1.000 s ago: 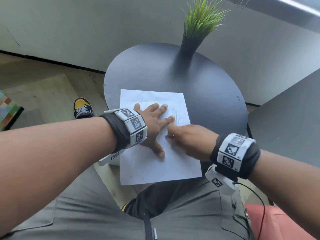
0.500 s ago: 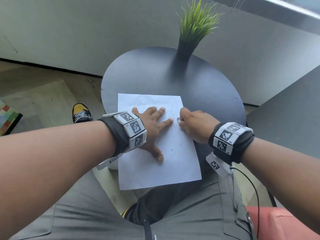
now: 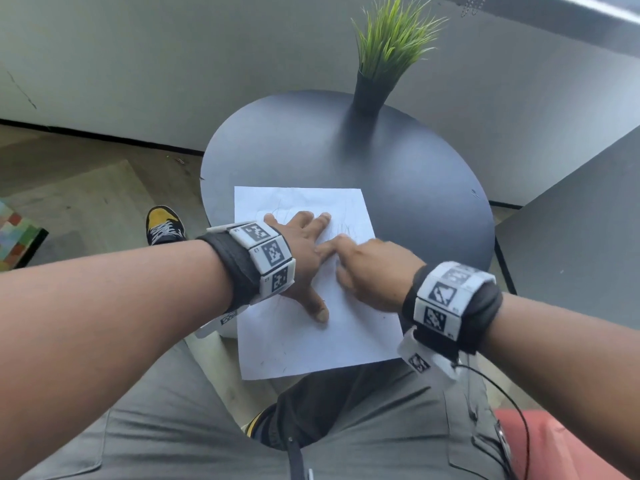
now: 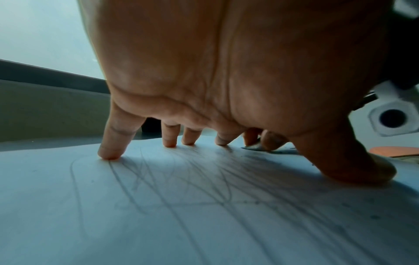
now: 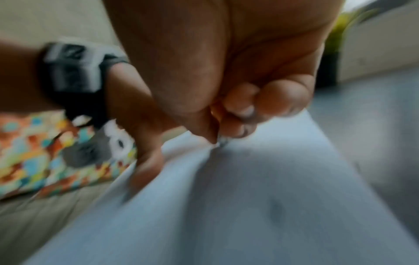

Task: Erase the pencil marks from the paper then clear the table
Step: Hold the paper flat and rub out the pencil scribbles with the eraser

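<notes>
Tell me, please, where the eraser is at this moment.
The eraser is pinched in the right hand, pressed on the paper beside the left hand's index finger; only its small grey tip shows in the wrist views.

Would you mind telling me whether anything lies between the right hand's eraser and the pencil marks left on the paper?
Partly: the left hand is spread flat on the paper, covering the pencil marks beneath it. The right hand meets no other obstacle.
</notes>
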A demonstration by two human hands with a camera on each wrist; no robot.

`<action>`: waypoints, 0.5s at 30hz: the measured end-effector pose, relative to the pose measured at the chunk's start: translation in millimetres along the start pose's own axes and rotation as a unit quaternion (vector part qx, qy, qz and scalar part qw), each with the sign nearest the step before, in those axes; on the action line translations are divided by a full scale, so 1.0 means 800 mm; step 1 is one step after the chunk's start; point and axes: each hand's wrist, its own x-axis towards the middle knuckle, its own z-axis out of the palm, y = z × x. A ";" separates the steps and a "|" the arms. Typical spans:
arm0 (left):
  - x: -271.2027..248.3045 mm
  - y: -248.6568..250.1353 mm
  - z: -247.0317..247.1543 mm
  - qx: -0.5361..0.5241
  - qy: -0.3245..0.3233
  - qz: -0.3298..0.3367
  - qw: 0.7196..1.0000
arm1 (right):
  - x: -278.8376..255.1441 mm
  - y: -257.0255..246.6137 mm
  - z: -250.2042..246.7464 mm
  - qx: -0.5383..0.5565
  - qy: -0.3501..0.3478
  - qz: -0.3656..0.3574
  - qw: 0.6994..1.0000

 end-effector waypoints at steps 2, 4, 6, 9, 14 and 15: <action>0.001 0.000 -0.001 0.010 0.001 -0.004 1.000 | 0.025 0.021 -0.010 0.012 0.019 0.051 0.998; 0.002 0.001 -0.002 0.018 -0.005 -0.009 1.000 | 0.038 0.035 -0.020 0.021 0.031 0.075 0.996; 0.002 0.003 -0.006 0.018 -0.009 -0.009 1.000 | 0.029 0.022 -0.013 0.000 0.032 0.051 0.998; 0.002 0.003 -0.011 0.021 -0.006 -0.002 1.000 | 0.009 0.004 -0.001 -0.012 0.011 0.002 1.000; 0.003 0.006 -0.012 0.033 -0.012 -0.007 0.999 | 0.038 0.036 -0.020 0.002 0.030 0.050 0.998; 0.002 0.006 -0.012 0.029 -0.011 -0.008 0.999 | 0.030 0.027 -0.017 -0.009 0.031 0.035 0.999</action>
